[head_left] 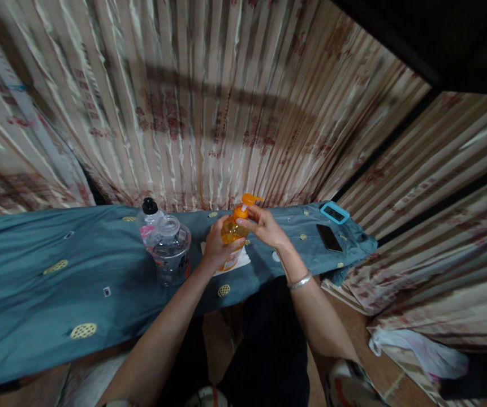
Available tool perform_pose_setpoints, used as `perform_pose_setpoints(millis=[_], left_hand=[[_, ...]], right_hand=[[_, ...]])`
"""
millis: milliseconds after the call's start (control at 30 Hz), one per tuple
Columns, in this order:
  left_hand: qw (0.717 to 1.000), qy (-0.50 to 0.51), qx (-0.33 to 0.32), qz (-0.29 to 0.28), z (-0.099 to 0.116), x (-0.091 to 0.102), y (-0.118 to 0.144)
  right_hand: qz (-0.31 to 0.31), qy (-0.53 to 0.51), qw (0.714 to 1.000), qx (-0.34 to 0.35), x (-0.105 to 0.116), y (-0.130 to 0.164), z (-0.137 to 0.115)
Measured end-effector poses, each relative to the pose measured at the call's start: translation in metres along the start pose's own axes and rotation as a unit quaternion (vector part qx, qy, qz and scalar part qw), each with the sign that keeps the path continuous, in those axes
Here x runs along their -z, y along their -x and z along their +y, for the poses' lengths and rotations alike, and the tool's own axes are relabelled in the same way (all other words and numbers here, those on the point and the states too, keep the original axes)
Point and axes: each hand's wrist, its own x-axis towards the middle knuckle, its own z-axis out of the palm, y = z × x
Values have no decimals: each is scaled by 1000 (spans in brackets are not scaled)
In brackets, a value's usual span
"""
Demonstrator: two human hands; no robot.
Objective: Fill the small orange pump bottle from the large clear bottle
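Observation:
A pump bottle [231, 230] with amber liquid and an orange pump head stands in front of me over a white tissue [243, 260]. My left hand [221, 244] is wrapped round the bottle's body from the left side. With thumb and fingers, my right hand [263, 225] grips the orange collar just under the pump spout. The bottle's lower part is partly covered by my left hand. Left of my hands stand a clear plastic jug-like container [171, 249] and, behind it, a clear bottle with a black cap [149, 207].
The surface has a teal cloth [111, 249] with pineapple prints. A black phone [328, 238] and a blue-framed digital clock [335, 212] lie at its right end. Behind hangs a striped, flowered curtain [209, 113]. A white plastic bag [421, 353] lies low on the right.

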Motion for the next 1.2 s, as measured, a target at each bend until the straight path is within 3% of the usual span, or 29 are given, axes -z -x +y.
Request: perform_pose_setpoints(millis=[300,433,667,967,1200], left_hand=[[1000,-11,9,-4,7,1,2],[1000,-14,14,-7,9,1,2],[1000,-4,18,-11,5,4,1],[1000,0,-9,-9,-2,1,2],[1000,-20,0,-12,-2,5,2]], right_hand=[[-37,76,996,-25,14,-9,-16],[20,126,991,-46,10,-11,-26],[176,186,963,-84,-24,-4,-32],[94,120,987,-50,-11,1,-23],[194,159,965,-75,-30,2,-29]])
